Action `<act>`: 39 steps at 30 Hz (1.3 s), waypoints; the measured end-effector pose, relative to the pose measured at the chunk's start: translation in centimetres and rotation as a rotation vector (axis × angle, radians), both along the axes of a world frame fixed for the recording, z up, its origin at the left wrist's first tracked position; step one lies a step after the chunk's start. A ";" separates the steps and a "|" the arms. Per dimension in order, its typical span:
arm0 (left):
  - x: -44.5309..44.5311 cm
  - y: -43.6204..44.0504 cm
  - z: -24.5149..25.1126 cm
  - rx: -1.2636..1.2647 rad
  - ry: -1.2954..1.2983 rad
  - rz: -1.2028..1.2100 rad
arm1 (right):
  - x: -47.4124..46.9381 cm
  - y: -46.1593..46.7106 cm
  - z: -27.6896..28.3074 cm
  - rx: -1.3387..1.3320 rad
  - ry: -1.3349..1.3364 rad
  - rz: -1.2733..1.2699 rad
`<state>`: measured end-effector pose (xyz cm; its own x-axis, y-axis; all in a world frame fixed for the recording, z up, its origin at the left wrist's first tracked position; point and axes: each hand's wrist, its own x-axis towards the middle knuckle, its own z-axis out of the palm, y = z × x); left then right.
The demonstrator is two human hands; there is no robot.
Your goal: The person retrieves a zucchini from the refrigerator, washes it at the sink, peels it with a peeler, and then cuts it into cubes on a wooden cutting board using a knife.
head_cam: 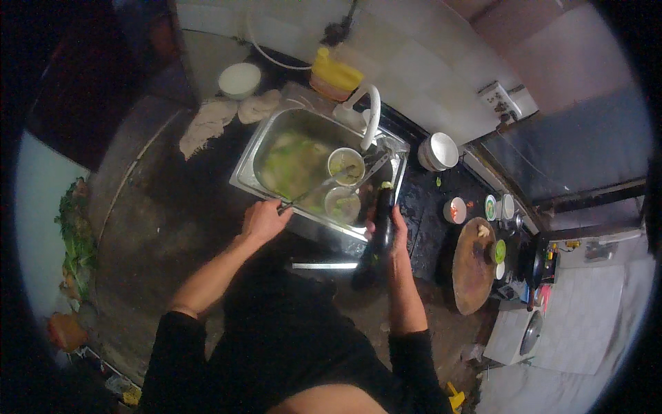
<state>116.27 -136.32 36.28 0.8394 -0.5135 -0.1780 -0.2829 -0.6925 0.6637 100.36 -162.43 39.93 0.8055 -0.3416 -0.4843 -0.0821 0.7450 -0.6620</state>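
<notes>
My left hand [266,221] grips the handle end of a long metal spoon or ladle [315,189] over the sink's front rim. The other end reaches into a white bowl [339,152] holding a pale greenish liquid. Next to it another bowl [342,205] has green pieces inside. Both are within the stainless steel sink [243,175], which holds cloudy water and blurred green matter. My right hand [398,230] is closed around a long, dark, glossy object [384,222] with pale green at its top, near the sink's right front corner; I cannot tell what it is.
A white faucet [373,116] arches over the sink, with a yellow-capped jug [336,77] behind. Stacked white bowls [438,151] stand right of it. Farther right are a bowl of red pieces [455,210] and a round wooden chopping board [471,274]. Cloths [209,124] lie at left.
</notes>
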 end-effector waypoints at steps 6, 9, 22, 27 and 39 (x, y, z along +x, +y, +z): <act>-4.9 -2.7 3.8 -0.310 -0.046 -0.073 | 1.8 -0.9 -3.4 0.022 -0.140 -0.178; -5.7 -2.8 5.0 -0.363 -0.020 -0.094 | 1.1 0.0 -3.7 0.296 0.019 -0.180; -6.0 -4.5 5.9 -0.482 -0.194 0.010 | -1.0 0.3 0.7 -0.499 -0.061 0.064; -5.5 -6.6 5.9 -0.546 -0.557 -0.260 | -1.4 2.9 0.9 -0.031 -0.036 0.070; -0.6 -6.6 2.9 0.039 0.077 0.052 | -3.3 1.6 2.4 -0.053 -0.298 0.157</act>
<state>115.71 -142.88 39.23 0.8478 -0.4608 -0.2625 -0.1945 -0.7306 0.6544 97.11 -160.81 42.33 0.9537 -0.2205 -0.2043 0.0101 0.7026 -0.7115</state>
